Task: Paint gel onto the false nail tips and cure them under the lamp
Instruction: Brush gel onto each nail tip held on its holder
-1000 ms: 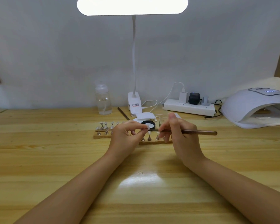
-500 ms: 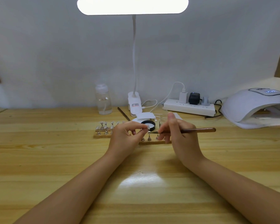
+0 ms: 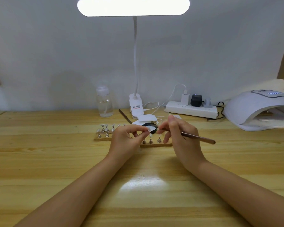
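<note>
Left hand (image 3: pixel 125 140) fingers curled, pinching small nail tip (image 3: pixel 147 130) between thumb and forefinger. Right hand (image 3: pixel 182 138) grips brush (image 3: pixel 192 136), bristle end near tip, above bench (image 3: pixel 56 161).

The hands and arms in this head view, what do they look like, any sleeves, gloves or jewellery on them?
Both forearms are bare right down to the bottom edge of the picture, with no sleeves showing. The left hand and the right hand wear no gloves. No rings, bracelets or watch can be seen on either. The fingernails look short and plain, though they are too small to judge closely.
</note>
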The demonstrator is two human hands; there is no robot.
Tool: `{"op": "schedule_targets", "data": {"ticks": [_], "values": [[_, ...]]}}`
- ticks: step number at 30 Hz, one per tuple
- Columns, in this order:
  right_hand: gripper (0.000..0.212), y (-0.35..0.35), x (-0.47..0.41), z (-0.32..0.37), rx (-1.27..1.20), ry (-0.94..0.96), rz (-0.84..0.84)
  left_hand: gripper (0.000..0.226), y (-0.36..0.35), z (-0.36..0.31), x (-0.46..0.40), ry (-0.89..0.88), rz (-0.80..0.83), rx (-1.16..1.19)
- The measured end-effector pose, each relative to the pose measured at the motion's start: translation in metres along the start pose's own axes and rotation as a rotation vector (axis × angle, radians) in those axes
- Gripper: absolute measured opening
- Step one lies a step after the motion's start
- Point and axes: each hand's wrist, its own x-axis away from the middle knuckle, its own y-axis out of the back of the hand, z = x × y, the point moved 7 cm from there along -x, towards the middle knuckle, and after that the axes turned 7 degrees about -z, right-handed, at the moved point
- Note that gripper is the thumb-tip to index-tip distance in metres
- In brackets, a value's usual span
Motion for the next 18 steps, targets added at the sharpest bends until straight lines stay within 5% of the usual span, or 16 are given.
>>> {"op": "schedule_targets", "data": {"ticks": [18], "values": [[0.043, 0.0030, 0.0026, -0.0027, -0.059, -0.055, -0.040, 0.025, 0.0008, 0.0011, -0.0002, -0.003, 0.001, 0.039]]}}
